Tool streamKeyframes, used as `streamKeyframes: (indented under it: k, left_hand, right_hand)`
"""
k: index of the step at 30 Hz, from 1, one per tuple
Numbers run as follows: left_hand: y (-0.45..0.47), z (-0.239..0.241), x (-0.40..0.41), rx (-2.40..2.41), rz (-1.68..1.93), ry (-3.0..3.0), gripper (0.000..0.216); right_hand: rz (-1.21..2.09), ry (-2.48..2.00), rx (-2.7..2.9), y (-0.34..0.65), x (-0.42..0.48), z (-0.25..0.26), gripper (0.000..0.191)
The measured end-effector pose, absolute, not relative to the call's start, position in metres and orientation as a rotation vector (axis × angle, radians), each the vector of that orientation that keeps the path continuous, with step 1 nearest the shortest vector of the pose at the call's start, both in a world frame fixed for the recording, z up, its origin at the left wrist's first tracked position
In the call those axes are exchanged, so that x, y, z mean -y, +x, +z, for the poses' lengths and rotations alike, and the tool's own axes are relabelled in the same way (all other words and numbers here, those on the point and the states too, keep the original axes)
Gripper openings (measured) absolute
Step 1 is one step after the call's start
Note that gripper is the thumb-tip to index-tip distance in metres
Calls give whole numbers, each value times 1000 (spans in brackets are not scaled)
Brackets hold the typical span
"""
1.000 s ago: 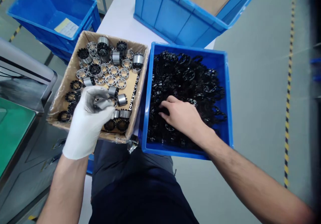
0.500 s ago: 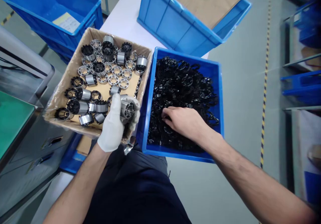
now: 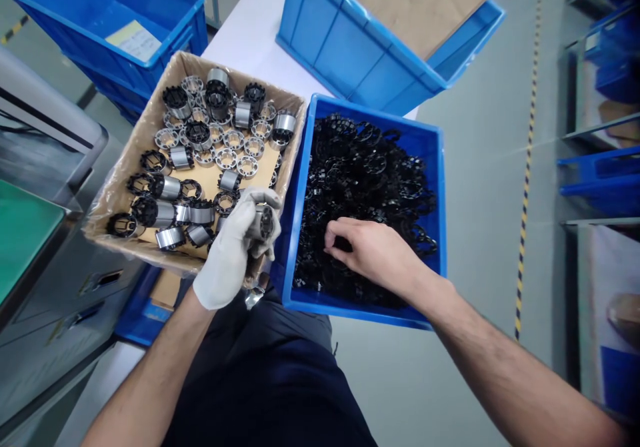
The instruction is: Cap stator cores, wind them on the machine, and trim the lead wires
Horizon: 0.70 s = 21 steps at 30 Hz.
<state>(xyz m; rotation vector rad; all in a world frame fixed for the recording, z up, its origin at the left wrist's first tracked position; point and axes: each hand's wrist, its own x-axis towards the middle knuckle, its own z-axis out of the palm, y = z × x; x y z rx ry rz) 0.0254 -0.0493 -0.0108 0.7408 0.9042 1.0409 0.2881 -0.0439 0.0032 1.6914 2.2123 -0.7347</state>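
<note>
My left hand [image 3: 233, 247], in a white glove, is wrapped round a metal ring core [image 3: 262, 223] with its slotted end turned up to the right. It is over the near right corner of a plastic-lined carton [image 3: 103, 230] of metal ring cores, several of them fitted with black plastic end rings. My bare right hand [image 3: 367, 250] is over a blue bin [image 3: 365, 317] heaped with black plastic rings [image 3: 360, 173]. Its thumb and fingertips are curled together in a pinch; whatever lies between them cannot be made out against the black heap.
Behind the bin a larger blue crate [image 3: 345, 40] carries a brown cardboard sheet [image 3: 415, 0]. Another blue crate [image 3: 185, 27] with a paper in it stands at the back left. A green-topped cabinet [image 3: 25, 233] is at the left, shelving [image 3: 600, 220] at the right.
My left fingers have closed further over the metal ring core, which has turned and shifted slightly right. My right hand has lifted slightly from the black rings, still pinched.
</note>
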Motion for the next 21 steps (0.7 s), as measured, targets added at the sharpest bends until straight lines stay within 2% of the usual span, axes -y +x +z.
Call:
streamKeyframes:
  k: [4, 9, 12, 17, 21]
  left_hand:
    - [25, -13, 46, -893, 1095, 783, 40]
    - [26, -19, 49, -935, 1135, 823, 39]
    - [27, -27, 51, -976, 1202, 919, 34]
    - [26, -37, 50, -1085, 1244, 1085, 41]
    - [26, -34, 50, -1087, 1231, 950, 43]
  right_hand:
    - [-1073, 2004, -2435, 299, 41, 3, 12]
    - [-1820, 2273, -2695, 255, 36, 18, 49]
    - [-2223, 2149, -2654, 212, 29, 22, 50]
    - [-2410, 1922, -2649, 187, 22, 8, 31]
    - [-2469, 1925, -2554, 196, 21, 0, 35]
